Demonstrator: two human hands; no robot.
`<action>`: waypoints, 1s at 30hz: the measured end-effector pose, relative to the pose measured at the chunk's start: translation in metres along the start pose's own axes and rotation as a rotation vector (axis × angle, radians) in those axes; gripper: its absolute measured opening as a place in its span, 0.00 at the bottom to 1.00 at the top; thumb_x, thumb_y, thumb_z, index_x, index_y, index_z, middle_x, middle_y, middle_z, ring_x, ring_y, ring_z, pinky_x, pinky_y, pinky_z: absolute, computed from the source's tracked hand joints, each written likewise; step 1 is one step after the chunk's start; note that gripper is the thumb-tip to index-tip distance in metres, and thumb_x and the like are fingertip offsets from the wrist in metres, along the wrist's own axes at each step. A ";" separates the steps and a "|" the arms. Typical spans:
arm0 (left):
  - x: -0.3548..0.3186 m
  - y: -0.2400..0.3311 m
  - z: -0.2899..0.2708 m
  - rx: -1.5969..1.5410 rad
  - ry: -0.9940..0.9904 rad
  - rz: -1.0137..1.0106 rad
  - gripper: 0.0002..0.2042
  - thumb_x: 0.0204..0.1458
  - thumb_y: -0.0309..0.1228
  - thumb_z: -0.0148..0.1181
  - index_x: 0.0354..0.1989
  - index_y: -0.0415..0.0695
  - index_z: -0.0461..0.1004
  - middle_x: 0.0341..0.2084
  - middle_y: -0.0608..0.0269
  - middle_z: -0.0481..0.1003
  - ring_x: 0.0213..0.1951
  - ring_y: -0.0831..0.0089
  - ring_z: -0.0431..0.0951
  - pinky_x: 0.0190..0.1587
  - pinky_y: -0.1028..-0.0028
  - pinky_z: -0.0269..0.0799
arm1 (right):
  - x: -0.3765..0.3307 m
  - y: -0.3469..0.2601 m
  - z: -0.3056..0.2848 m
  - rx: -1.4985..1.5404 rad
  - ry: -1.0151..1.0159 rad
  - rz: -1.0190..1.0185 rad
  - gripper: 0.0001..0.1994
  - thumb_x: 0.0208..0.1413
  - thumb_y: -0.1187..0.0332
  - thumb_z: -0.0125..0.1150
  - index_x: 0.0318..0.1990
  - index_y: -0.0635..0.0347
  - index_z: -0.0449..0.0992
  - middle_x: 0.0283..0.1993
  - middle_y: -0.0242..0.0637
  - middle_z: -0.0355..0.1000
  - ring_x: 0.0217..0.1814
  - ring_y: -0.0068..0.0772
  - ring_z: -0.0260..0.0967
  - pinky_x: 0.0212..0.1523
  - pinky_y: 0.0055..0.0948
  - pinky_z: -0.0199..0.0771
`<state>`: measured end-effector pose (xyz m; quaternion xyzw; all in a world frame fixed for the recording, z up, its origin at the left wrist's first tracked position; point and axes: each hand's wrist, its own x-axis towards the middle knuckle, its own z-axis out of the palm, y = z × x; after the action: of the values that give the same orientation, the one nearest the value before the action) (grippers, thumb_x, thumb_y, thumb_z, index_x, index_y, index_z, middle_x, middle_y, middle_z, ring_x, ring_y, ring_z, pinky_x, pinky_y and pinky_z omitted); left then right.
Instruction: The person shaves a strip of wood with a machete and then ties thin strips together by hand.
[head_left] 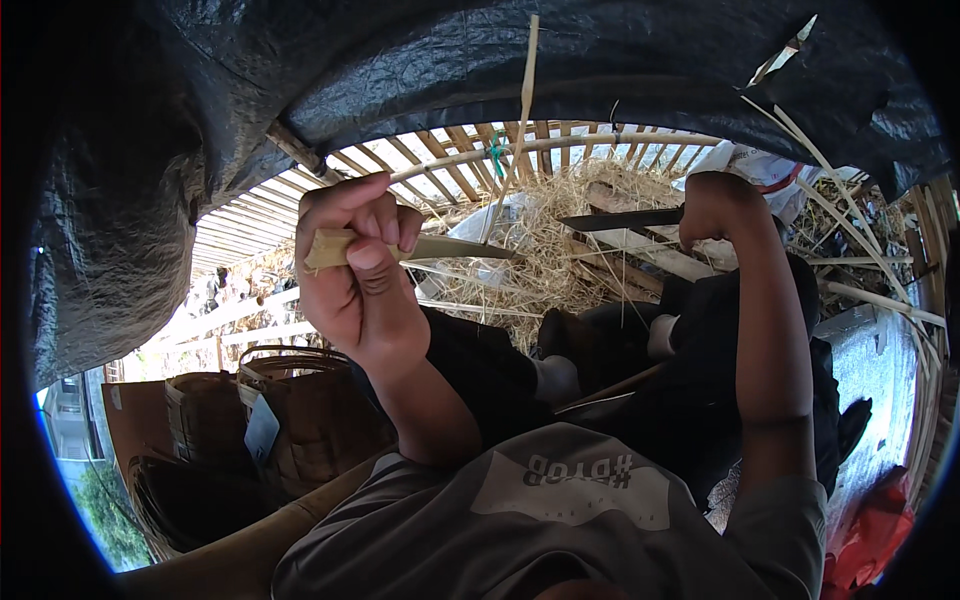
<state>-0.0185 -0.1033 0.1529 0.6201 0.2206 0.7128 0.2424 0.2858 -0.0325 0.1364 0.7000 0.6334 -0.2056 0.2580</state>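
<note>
My left hand (pixel 365 265) is raised at left of centre, its thumb and fingers closed around a pale split-bamboo strip (pixel 455 247). The strip's thick cut end sticks out on the palm side, and its other end tapers off to the right. Farther right, my right hand (pixel 722 212) is bent at the wrist and wrapped around a knife whose handle is mostly hidden in the fist. Its dark blade (pixel 620 220) points left, toward the strip's thin end, with a gap between the two.
Fibrous shavings (pixel 545 235) and loose slats lie beyond my legs, before a bamboo slat fence (pixel 460 160). Woven baskets (pixel 300 420) stand at left. A black tarp (pixel 400 60) hangs overhead. A white sack (pixel 770 170) and a red plastic bag (pixel 870 540) are at right.
</note>
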 end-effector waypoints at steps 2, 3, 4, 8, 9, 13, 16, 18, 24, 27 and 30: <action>0.002 -0.016 0.004 -0.058 -0.008 -0.045 0.16 0.64 0.36 0.52 0.48 0.32 0.70 0.31 0.67 0.62 0.32 0.80 0.62 0.35 0.76 0.64 | 0.002 0.011 0.004 0.015 0.032 -0.002 0.15 0.34 0.62 0.74 0.25 0.65 0.81 0.25 0.43 0.79 0.29 0.38 0.79 0.35 0.35 0.79; 0.001 -0.026 0.003 -0.075 -0.009 -0.069 0.15 0.64 0.35 0.51 0.47 0.32 0.70 0.30 0.67 0.62 0.32 0.80 0.62 0.35 0.76 0.64 | 0.004 0.011 0.006 0.022 0.027 0.003 0.15 0.34 0.62 0.74 0.25 0.65 0.81 0.25 0.43 0.78 0.28 0.38 0.78 0.34 0.35 0.78; -0.001 -0.038 0.006 -0.066 -0.009 -0.106 0.13 0.65 0.34 0.50 0.45 0.33 0.70 0.30 0.67 0.64 0.31 0.80 0.62 0.35 0.76 0.64 | 0.005 0.012 0.008 0.030 0.023 0.012 0.15 0.34 0.61 0.74 0.24 0.65 0.81 0.24 0.42 0.78 0.27 0.37 0.77 0.33 0.34 0.78; -0.023 -0.096 -0.014 0.025 -0.118 -0.244 0.10 0.66 0.31 0.48 0.43 0.36 0.70 0.29 0.68 0.65 0.32 0.79 0.64 0.36 0.76 0.64 | 0.003 0.000 0.004 0.062 0.004 -0.015 0.15 0.35 0.61 0.73 0.21 0.65 0.78 0.20 0.40 0.75 0.21 0.32 0.73 0.27 0.33 0.75; -0.025 -0.106 -0.016 -0.027 -0.120 -0.251 0.10 0.67 0.33 0.47 0.42 0.37 0.69 0.29 0.67 0.66 0.32 0.78 0.64 0.37 0.77 0.63 | -0.001 0.000 0.002 0.088 -0.002 -0.011 0.15 0.35 0.61 0.73 0.20 0.65 0.77 0.19 0.39 0.74 0.19 0.31 0.72 0.25 0.32 0.74; -0.030 -0.121 -0.021 0.045 -0.074 -0.224 0.11 0.68 0.35 0.45 0.38 0.39 0.67 0.28 0.66 0.67 0.31 0.79 0.64 0.38 0.77 0.62 | -0.023 0.009 -0.011 0.207 -0.055 -0.002 0.16 0.38 0.62 0.73 0.18 0.64 0.75 0.15 0.38 0.70 0.14 0.28 0.66 0.18 0.30 0.68; -0.030 -0.126 -0.029 0.069 -0.021 -0.241 0.11 0.68 0.34 0.44 0.36 0.40 0.66 0.27 0.65 0.67 0.30 0.79 0.64 0.37 0.77 0.62 | -0.034 0.022 -0.016 0.299 -0.087 -0.044 0.14 0.41 0.64 0.73 0.24 0.65 0.76 0.13 0.33 0.66 0.12 0.24 0.63 0.14 0.27 0.62; -0.029 -0.127 -0.029 0.048 0.028 -0.238 0.12 0.68 0.35 0.44 0.35 0.40 0.66 0.26 0.65 0.67 0.30 0.79 0.64 0.36 0.78 0.61 | -0.035 0.035 -0.015 0.363 -0.099 -0.109 0.14 0.43 0.65 0.72 0.29 0.66 0.76 0.13 0.31 0.66 0.12 0.21 0.62 0.14 0.25 0.61; -0.029 -0.131 -0.038 0.016 0.112 -0.241 0.14 0.67 0.39 0.45 0.36 0.39 0.66 0.25 0.65 0.67 0.29 0.78 0.64 0.36 0.77 0.61 | -0.037 0.043 -0.009 0.445 -0.087 -0.179 0.15 0.45 0.65 0.71 0.37 0.64 0.76 0.13 0.28 0.65 0.11 0.20 0.62 0.14 0.24 0.60; -0.031 -0.133 -0.034 -0.124 0.070 -0.212 0.20 0.67 0.45 0.43 0.35 0.38 0.66 0.25 0.65 0.64 0.28 0.76 0.62 0.34 0.76 0.60 | -0.023 0.021 0.001 0.429 -0.082 -0.257 0.14 0.46 0.63 0.70 0.29 0.65 0.76 0.12 0.29 0.66 0.11 0.20 0.62 0.14 0.24 0.60; -0.037 -0.129 -0.025 -0.266 0.110 -0.295 0.27 0.65 0.54 0.40 0.32 0.37 0.65 0.24 0.65 0.62 0.27 0.75 0.60 0.32 0.74 0.59 | 0.003 -0.014 0.027 0.469 -0.067 -0.350 0.17 0.45 0.58 0.69 0.20 0.64 0.74 0.11 0.31 0.66 0.11 0.21 0.63 0.14 0.26 0.61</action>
<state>-0.0296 -0.0247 0.0416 0.5037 0.2258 0.7253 0.4114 0.2735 -0.0458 0.1119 0.6137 0.6707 -0.4106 0.0704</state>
